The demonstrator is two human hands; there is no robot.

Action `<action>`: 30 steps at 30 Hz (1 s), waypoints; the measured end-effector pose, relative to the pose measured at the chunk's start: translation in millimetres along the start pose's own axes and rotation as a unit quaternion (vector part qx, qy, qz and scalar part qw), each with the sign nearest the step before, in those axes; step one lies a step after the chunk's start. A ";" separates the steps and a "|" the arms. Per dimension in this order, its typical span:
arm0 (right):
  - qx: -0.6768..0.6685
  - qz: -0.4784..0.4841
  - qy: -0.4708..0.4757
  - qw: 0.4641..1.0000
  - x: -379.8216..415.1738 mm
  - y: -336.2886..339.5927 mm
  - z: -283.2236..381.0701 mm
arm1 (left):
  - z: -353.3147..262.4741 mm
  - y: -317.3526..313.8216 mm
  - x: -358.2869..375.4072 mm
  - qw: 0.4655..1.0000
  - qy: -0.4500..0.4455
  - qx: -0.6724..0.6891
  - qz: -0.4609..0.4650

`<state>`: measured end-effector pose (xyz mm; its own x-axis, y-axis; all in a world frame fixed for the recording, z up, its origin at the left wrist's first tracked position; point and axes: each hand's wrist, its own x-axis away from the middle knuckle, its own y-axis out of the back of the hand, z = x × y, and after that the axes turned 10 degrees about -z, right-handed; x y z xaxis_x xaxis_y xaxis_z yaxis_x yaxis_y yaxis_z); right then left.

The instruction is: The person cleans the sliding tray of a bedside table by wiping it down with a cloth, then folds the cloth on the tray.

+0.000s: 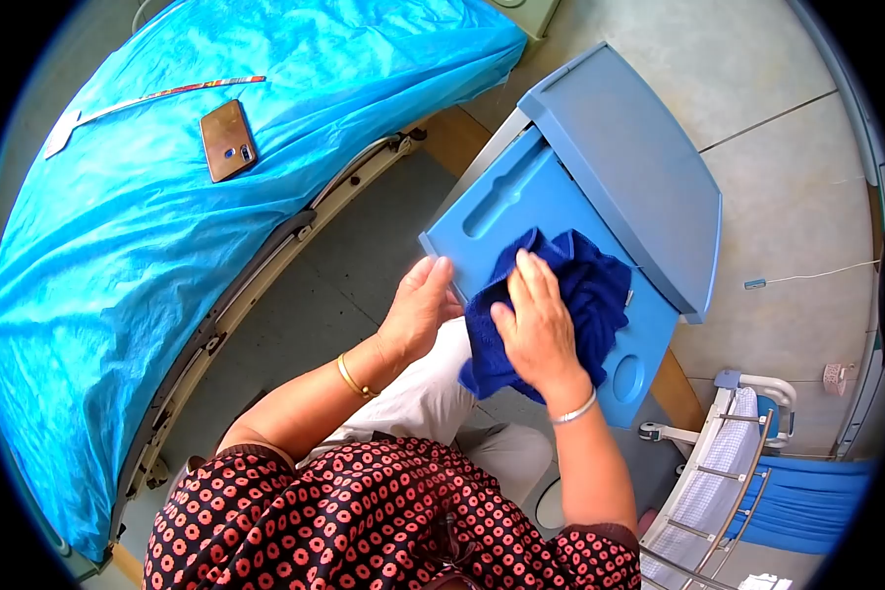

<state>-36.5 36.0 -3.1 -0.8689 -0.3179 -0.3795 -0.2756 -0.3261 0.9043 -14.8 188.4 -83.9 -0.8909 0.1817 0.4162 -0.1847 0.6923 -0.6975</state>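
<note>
A dark blue cloth (590, 285) lies bunched on the light blue pull-out tray (536, 187) of a bedside cabinet. My right hand (539, 329) presses on the cloth from above, fingers together and thumb against a fold of it. At the tray's near left edge, my left hand (423, 303) grips the rim, with some fingers hidden beneath. The tray has a long recess towards its left end and a round one near its right end. Above the tray sits the cabinet's grey-blue top (634, 177).
On the left stands a bed under a bright blue sheet (118, 275), with a brown phone (226, 141) and a long thin strip (167, 95) on it. Another bed with metal side rails (728, 492) is at lower right. A corded blue plug-like piece (754, 284) hangs at right.
</note>
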 end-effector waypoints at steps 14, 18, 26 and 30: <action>0.201 -0.096 -0.136 0.965 -102.7 -43.4 -55.4 | 5.9 3.7 -1.2 0.999 -0.028 -0.008 -0.016; 0.091 -0.109 -0.014 0.990 -49.5 -23.4 -33.0 | 7.0 7.3 -4.9 1.000 -0.012 0.008 -0.002; 0.038 -0.024 0.020 0.999 -28.8 -11.1 -24.7 | 12.0 14.0 -8.6 1.000 -0.018 -0.015 0.001; 0.176 -0.067 0.007 0.982 -82.0 -28.5 -53.8 | 0.3 -0.6 2.4 0.999 -0.027 0.007 0.019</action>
<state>64.7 23.5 -8.3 -0.8099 -0.3064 -0.5001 -0.5143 -0.0388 0.8567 -16.9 188.2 -82.7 -0.9186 0.1684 0.3575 -0.1565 0.6756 -0.7205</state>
